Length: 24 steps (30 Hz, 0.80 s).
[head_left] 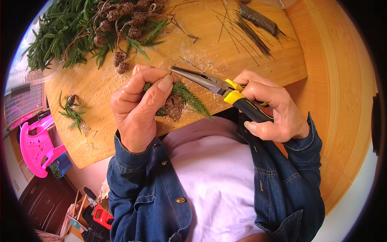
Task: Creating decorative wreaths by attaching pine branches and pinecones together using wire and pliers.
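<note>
Between thumb and fingers, my left hand (139, 103) pinches the top of a small green sprig (192, 100) with a brown pine cone (174, 107) hanging below the fingertips. My right hand (278, 107) grips a pair of long-nose pliers (213, 83) by the black and yellow handles. The plier jaws point left and their tip lies right at the left fingertips. Whether the jaws pinch a wire there is too small to tell. Both hands are above the near part of the wooden table.
A pile of green sprigs (60, 36) and a cluster of pine cones (135, 18) lie at the far left of the table (278, 70). Thin dark wires (254, 36) lie beside a dark roll (258, 19) at the far right. A finished-looking small sprig (72, 115) rests at the left.
</note>
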Motion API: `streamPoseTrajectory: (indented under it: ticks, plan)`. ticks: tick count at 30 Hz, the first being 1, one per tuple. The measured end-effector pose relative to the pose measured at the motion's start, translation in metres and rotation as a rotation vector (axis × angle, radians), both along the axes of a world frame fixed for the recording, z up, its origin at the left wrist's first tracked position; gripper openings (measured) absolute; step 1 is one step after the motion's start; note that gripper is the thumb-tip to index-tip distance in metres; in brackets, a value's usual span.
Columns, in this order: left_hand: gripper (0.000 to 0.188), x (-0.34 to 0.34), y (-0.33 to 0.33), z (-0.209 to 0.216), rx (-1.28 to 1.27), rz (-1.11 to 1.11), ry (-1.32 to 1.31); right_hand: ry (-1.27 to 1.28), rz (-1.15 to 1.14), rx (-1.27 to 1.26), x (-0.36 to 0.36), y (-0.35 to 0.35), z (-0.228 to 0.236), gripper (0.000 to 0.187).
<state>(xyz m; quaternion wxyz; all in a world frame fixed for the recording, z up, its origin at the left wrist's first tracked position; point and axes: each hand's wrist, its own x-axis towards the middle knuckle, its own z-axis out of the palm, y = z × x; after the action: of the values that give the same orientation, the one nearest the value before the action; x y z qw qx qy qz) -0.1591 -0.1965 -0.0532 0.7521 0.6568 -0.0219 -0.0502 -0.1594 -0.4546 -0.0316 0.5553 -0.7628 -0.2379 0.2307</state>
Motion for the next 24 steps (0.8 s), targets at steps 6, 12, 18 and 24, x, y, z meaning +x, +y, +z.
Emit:
streamPoseTrajectory:
  ticks: [6, 12, 18, 24]
  plan:
    - [0.011, 0.0004, -0.0017, -0.0009, -0.019, 0.015, -0.008, -0.040, 0.016, -0.044, 0.0005, 0.0017, -0.0022, 0.026]
    - [0.011, 0.0007, -0.0014, -0.0022, -0.048, 0.014, 0.023, -0.085, 0.034, -0.022, 0.0029, 0.0004, -0.0056, 0.027]
    - [0.011, 0.0007, -0.0018, -0.0044, -0.074, 0.005, 0.025, -0.115, 0.046, -0.035, 0.0048, -0.0011, -0.0067, 0.028]
    - [0.012, 0.0003, -0.0029, -0.0052, -0.115, 0.015, 0.056, -0.111, 0.038, -0.035, 0.0056, -0.0021, -0.0084, 0.027]
